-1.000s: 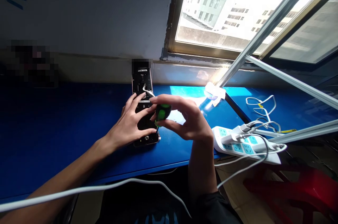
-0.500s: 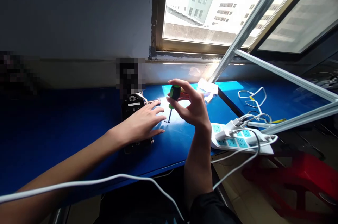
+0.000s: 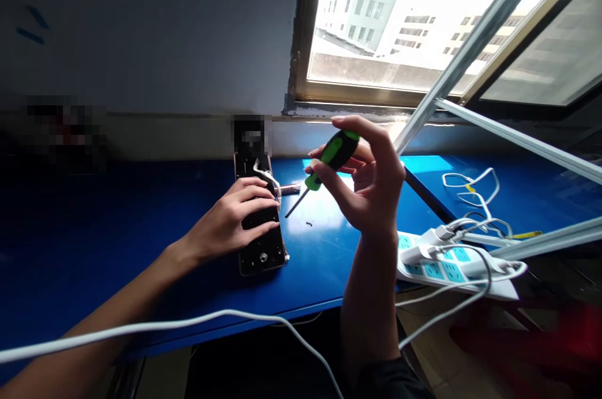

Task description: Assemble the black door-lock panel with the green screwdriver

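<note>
A green-and-black screwdriver [image 3: 333,157] is gripped by the fingers of my right hand [image 3: 374,182]. Its shaft slants down to the left, with the tip just right of a long black device [image 3: 263,257]. My left hand [image 3: 242,211] lies across that device, fingers stretched out over its surface. A white cable [image 3: 269,176] runs along the device's upper right side. Several tiny dark screws [image 3: 308,224] rest on the blue table [image 3: 320,267], below and right of the screwdriver tip.
A white power strip [image 3: 451,270] with plugs and cables lies at the right. Metal frame bars [image 3: 489,35] cross in front of the window. A loose white cable [image 3: 226,312] hangs across the foreground. A red stool [image 3: 555,336] stands at the lower right.
My right hand has lifted the screwdriver away from the small screws and tilted it toward the device. My left hand has drawn back onto the device. The view has shifted somewhat.
</note>
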A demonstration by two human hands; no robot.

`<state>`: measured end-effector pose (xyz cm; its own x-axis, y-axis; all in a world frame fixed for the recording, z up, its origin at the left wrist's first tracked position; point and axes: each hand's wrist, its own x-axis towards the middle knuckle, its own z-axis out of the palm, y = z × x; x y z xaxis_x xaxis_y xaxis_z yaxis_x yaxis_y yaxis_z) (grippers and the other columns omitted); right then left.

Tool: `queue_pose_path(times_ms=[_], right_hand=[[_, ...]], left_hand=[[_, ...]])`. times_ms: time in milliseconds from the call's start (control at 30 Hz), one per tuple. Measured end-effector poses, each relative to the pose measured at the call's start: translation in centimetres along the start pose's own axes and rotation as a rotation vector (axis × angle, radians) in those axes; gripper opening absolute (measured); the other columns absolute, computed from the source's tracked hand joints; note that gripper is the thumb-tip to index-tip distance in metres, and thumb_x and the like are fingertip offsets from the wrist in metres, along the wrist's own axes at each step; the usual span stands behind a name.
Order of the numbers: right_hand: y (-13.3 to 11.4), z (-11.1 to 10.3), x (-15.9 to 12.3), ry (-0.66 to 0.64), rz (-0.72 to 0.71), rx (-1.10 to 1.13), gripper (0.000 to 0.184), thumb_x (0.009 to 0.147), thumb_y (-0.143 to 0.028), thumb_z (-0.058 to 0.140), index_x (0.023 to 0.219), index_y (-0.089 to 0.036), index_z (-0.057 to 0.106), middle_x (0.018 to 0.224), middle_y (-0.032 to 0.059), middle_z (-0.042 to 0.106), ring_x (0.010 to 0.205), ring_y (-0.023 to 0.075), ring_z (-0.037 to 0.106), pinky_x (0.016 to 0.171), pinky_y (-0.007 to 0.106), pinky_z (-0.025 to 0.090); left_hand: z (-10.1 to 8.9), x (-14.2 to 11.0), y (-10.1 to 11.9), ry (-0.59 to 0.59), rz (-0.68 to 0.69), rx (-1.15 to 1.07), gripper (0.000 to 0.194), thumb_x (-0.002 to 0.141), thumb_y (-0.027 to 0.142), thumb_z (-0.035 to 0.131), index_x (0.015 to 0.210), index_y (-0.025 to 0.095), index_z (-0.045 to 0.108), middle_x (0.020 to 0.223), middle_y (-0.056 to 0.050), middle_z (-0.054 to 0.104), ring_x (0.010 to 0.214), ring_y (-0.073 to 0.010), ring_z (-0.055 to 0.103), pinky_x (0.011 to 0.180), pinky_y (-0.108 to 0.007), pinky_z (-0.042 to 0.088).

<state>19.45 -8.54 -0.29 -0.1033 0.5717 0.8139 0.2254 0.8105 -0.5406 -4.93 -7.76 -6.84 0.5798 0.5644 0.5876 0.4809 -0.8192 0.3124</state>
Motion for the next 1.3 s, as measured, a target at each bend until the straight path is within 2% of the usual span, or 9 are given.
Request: queue_pose_path(times_ms=[167,333,467,600,833,1000,1133,1200,1300], right_hand=[[-1.2,2.3,0.7,-0.007,-0.054,-0.028,0.049,0.098,-0.026,0.064,0.143,-0.037,0.047,0.109,0.0046,0.075,0.100,0.0248,0.076,0.081,0.038,0.068],[-1.3,3.3,0.9,0.041,-0.063,0.052,0.044,0.096,-0.019,0.066,0.134,-0.038,0.055,0.099,0.0021,0.074,0.092,0.0246,0.076,0.076,0.042,0.068],[-0.6,3.5,0.8,0.105,-0.083,0.138,0.045,0.090,-0.018,0.073,0.129,-0.032,0.058,0.098,0.0012,0.071,0.088,0.0235,0.076,0.073,0.042,0.069],[-0.2,3.4,0.6,0.086,-0.069,0.166,0.046,0.089,-0.019,0.075,0.130,-0.032,0.059,0.100,0.0018,0.072,0.089,0.0238,0.076,0.074,0.043,0.069],[0.0,3.3,0.4,0.066,-0.047,0.098,0.046,0.092,-0.024,0.074,0.132,-0.039,0.056,0.100,0.0016,0.073,0.090,0.0240,0.076,0.076,0.043,0.070],[0.8,3.2,0.3,0.083,-0.112,0.040,0.054,0.088,-0.028,0.078,0.136,-0.037,0.055,0.113,0.0041,0.072,0.084,0.0221,0.075,0.073,0.041,0.068],[0.7,3.3,0.3,-0.023,-0.096,0.152,0.063,0.088,-0.020,0.076,0.144,-0.033,0.052,0.099,0.0019,0.075,0.088,0.0225,0.077,0.075,0.040,0.069],[0.7,3.4,0.2,-0.036,-0.093,0.155,0.066,0.090,-0.018,0.073,0.149,-0.032,0.048,0.101,0.0026,0.076,0.092,0.0229,0.077,0.078,0.040,0.069],[0.8,3.4,0.1,-0.006,-0.133,0.114,0.064,0.088,-0.017,0.074,0.147,-0.031,0.050,0.106,0.0040,0.076,0.094,0.0233,0.078,0.080,0.040,0.069]], left_hand=[[0.3,-1.8,-0.1,0.144,-0.020,0.000,0.025,0.090,0.027,0.079,0.114,0.020,0.076,0.106,-0.008,0.077,0.115,-0.0274,0.064,0.097,-0.047,0.061],[0.2,-2.2,-0.2,0.169,0.031,0.026,0.013,0.095,0.021,0.072,0.107,0.019,0.076,0.101,-0.008,0.077,0.110,-0.0257,0.065,0.093,-0.044,0.061],[0.1,-2.3,0.0,0.158,0.021,0.020,0.006,0.096,0.019,0.070,0.099,0.017,0.075,0.094,-0.008,0.076,0.106,-0.0248,0.064,0.091,-0.042,0.060],[0.3,-2.4,0.3,0.159,-0.018,0.004,0.004,0.095,0.019,0.071,0.096,0.017,0.075,0.092,-0.008,0.075,0.105,-0.0249,0.063,0.091,-0.042,0.060],[0.8,-2.3,0.5,0.226,-0.090,-0.099,0.007,0.093,0.017,0.074,0.098,0.020,0.077,0.093,-0.005,0.078,0.104,-0.0240,0.064,0.089,-0.042,0.059],[1.0,-2.3,0.8,0.259,-0.108,-0.119,0.004,0.091,0.017,0.075,0.093,0.020,0.078,0.088,-0.004,0.078,0.100,-0.0234,0.065,0.087,-0.041,0.059],[1.4,-2.5,0.9,0.261,-0.122,-0.098,0.006,0.093,0.017,0.073,0.094,0.021,0.078,0.088,-0.004,0.078,0.102,-0.0244,0.065,0.087,-0.042,0.060],[1.6,-2.6,0.8,0.250,-0.120,-0.057,0.008,0.093,0.019,0.073,0.099,0.022,0.078,0.093,-0.005,0.078,0.106,-0.0261,0.064,0.090,-0.045,0.060],[1.8,-2.7,0.7,0.177,-0.110,0.023,0.021,0.094,0.024,0.074,0.114,0.021,0.077,0.111,-0.009,0.077,0.118,-0.0299,0.059,0.098,-0.051,0.058]])
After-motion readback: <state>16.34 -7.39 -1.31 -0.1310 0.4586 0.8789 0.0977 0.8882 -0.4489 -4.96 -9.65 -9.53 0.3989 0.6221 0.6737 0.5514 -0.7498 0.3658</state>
